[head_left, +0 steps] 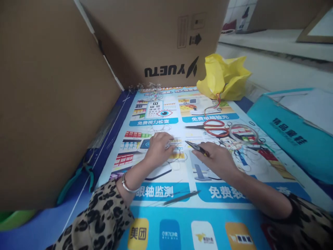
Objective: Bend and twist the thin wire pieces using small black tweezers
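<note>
My left hand [160, 149] is closed in a pinch over the printed sheet, with a thin wire [178, 141] at its fingertips; its exact shape is hard to make out. Across from it, my right hand [218, 158] grips a pair of pliers [195, 146]. The slim dark jaws point left toward my left fingers, apart from them. Just beyond my right hand lie scissors [214, 127] with red-orange handles and a coil of pale wire [244, 134]. Fine loose wire loops are scattered around both hands. A bundle of thin dark wire lengths [182, 197] lies nearer to me.
Cardboard walls [156, 41] stand at the back and left. A crumpled yellow paper [223, 78] with coloured cords is at the back right, a teal shoebox [291, 128] at the right. Teal-handled pliers [75, 178] lie at left. Twisted wire pieces [155, 91] stand at the back.
</note>
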A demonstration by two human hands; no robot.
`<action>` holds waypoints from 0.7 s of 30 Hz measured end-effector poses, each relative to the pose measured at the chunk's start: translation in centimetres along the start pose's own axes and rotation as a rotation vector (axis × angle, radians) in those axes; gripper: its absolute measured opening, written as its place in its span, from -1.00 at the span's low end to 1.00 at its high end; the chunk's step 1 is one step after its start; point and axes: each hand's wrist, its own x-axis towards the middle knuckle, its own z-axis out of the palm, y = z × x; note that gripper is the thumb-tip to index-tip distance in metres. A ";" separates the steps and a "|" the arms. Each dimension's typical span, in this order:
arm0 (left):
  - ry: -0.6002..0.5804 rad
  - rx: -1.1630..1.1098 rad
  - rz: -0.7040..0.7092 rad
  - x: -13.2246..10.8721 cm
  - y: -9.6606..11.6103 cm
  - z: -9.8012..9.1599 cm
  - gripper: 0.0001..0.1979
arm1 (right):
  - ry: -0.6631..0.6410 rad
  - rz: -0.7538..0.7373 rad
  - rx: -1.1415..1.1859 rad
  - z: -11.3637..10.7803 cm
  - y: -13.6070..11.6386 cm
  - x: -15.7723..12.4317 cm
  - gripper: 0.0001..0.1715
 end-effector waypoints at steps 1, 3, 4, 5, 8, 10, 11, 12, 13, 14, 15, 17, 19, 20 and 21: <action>-0.017 0.011 0.006 0.0 0.1 0.0 -0.81 | -0.001 0.000 0.002 0.0 0.0 0.0 -0.64; -0.050 0.032 0.011 0.0 0.2 0.1 -0.86 | 0.005 -0.004 0.011 0.0 0.0 -0.1 -0.66; -0.063 0.037 0.010 0.0 0.2 0.1 -0.89 | 0.009 -0.004 0.015 0.0 0.0 -0.2 -0.67; -0.072 0.038 0.007 0.1 0.2 0.1 -0.92 | 0.012 -0.002 0.020 0.0 0.0 -0.2 -0.67; -0.084 0.013 -0.005 0.1 0.1 0.0 -0.98 | 0.007 0.003 0.022 0.1 0.1 -0.3 -0.69; -0.089 -0.020 -0.008 0.2 0.1 -0.1 -0.97 | 0.002 -0.001 0.012 0.1 0.1 -0.4 -0.69; -0.090 -0.043 -0.016 0.2 0.1 -0.2 -0.96 | 0.001 -0.001 0.005 0.1 0.1 -0.3 -0.68; -0.092 -0.074 -0.034 0.2 0.2 -0.3 -0.95 | 0.002 0.002 0.000 0.1 0.0 -0.3 -0.67; -0.091 -0.113 -0.064 0.1 0.2 -0.4 -0.94 | 0.003 0.006 -0.001 0.1 0.0 -0.3 -0.66; -0.087 -0.157 -0.105 0.1 0.3 -0.6 -0.94 | 0.006 0.013 -0.001 0.1 0.0 -0.3 -0.65; -0.079 -0.208 -0.152 0.1 0.4 -0.7 -0.94 | 0.008 0.019 0.003 0.0 0.0 -0.2 -0.64; -0.057 -0.333 -0.251 -0.1 0.7 -0.9 -0.94 | 0.014 0.027 0.015 0.0 0.0 -0.2 -0.64; -0.044 -0.483 -0.351 -0.2 1.1 -0.9 -0.92 | 0.030 0.029 0.043 -0.1 0.0 -0.2 -0.63; -0.044 -0.564 -0.404 -0.2 1.2 -0.9 -0.91 | 0.042 0.031 0.065 -0.1 0.0 -0.2 -0.63; -0.045 -0.639 -0.456 -0.3 1.4 -0.8 -0.90 | 0.056 0.038 0.091 -0.1 0.1 -0.1 -0.63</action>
